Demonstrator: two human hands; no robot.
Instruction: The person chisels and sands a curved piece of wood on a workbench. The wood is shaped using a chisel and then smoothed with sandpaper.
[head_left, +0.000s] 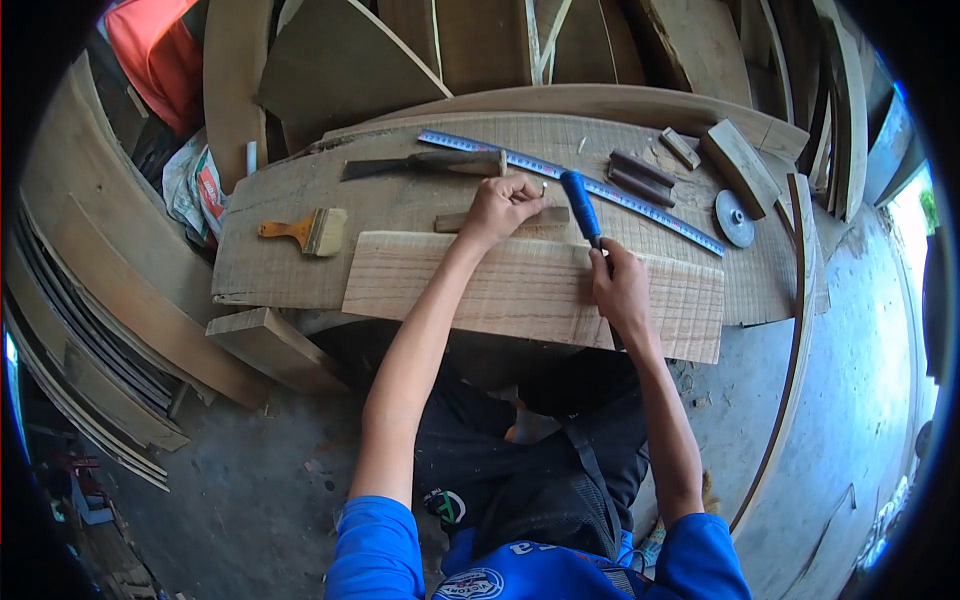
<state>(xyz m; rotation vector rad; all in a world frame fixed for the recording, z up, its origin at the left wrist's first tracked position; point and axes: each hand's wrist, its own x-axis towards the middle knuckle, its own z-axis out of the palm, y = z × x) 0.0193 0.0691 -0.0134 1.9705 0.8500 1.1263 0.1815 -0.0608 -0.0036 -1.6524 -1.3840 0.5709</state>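
One word reads plainly, VICTORY, on the round badge [471, 584] of the blue shirt [375, 550], on the person's side of the plank [430, 281]; white lettering beside it is partly folded away. Nearer to the plank, a green-and-white emblem [450, 508] on the black trousers [465, 430] is too small to read, as are the figures on the blue-and-white graduated rule [660, 213] slanting beyond the plank and the print on the red-labelled bag [208, 192] off to its left. The left hand [506, 208] reaches past the plank's far edge, forearm crossing its left half, with fingers curled and thumb and forefinger pinched on a small fastener [544, 189]; whether nail or screw I cannot tell. Over the plank's right half, the right hand [620, 283] is closed round the black shaft of a blue-and-black hand tool [579, 205], whose blue end points beyond the far edge. The plank lies crosswise on the wooden slab [270, 270]. Just beyond it is a narrow wooden strip [553, 216], partly under the left hand; farther beyond lies a wooden-handled chisel [455, 162]. Left of the plank sits a flat paintbrush [325, 232]; beyond its right end lies a metal disc [735, 218].
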